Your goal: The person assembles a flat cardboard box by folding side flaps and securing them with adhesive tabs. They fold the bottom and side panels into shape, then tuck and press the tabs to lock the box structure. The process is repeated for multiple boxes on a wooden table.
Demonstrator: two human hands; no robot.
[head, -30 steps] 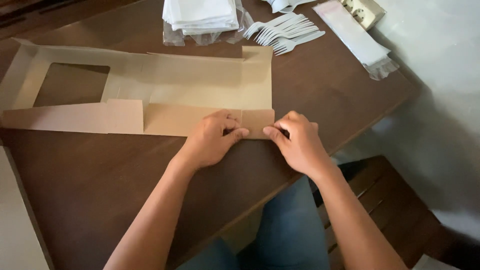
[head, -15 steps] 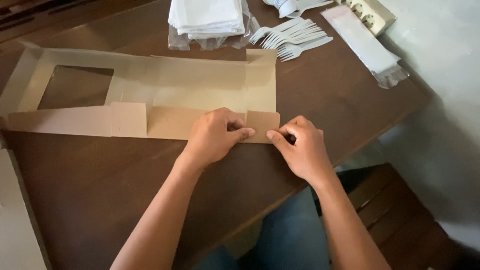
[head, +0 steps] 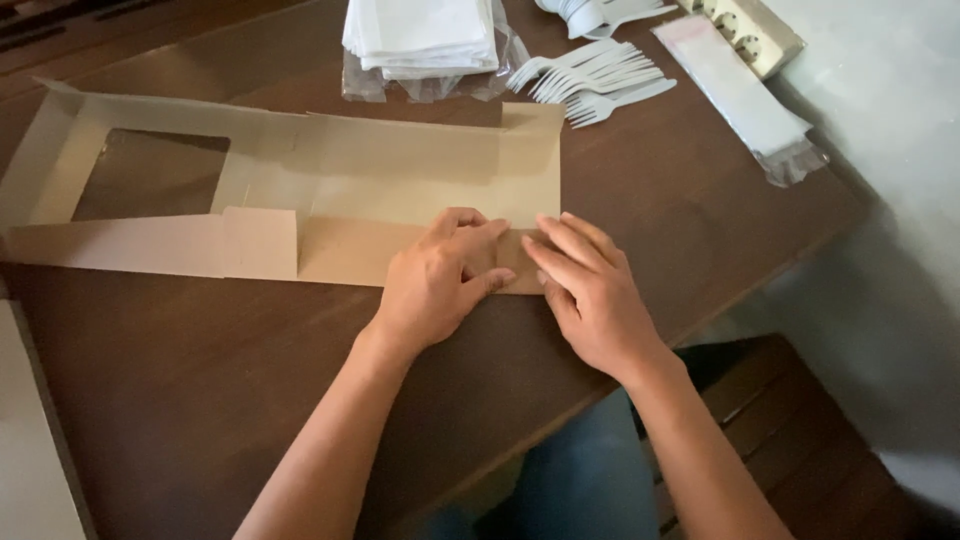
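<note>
A flat brown cardboard box blank (head: pixel 400 180) with a rectangular window cut-out at its left lies unfolded on the dark wooden table (head: pixel 190 390). Its near flap is folded over along the front edge. My left hand (head: pixel 440 280) presses down on the right end of that flap, fingers bent. My right hand (head: pixel 590 290) lies flat just beside it, fingers pressing the flap's right corner. Both hands touch the cardboard and nearly touch each other.
At the table's far edge lie a stack of white napkins in clear plastic (head: pixel 425 40), several white plastic forks (head: pixel 595 80), a long clear packet (head: pixel 745 95) and a power strip (head: pixel 755 30). A pale sheet (head: pixel 30 450) sits at the near left. A wooden bench (head: pixel 800 440) stands at the right.
Both hands stay on the flap's right end; the right fingers have flattened and spread over the corner. The view has shifted slightly.
</note>
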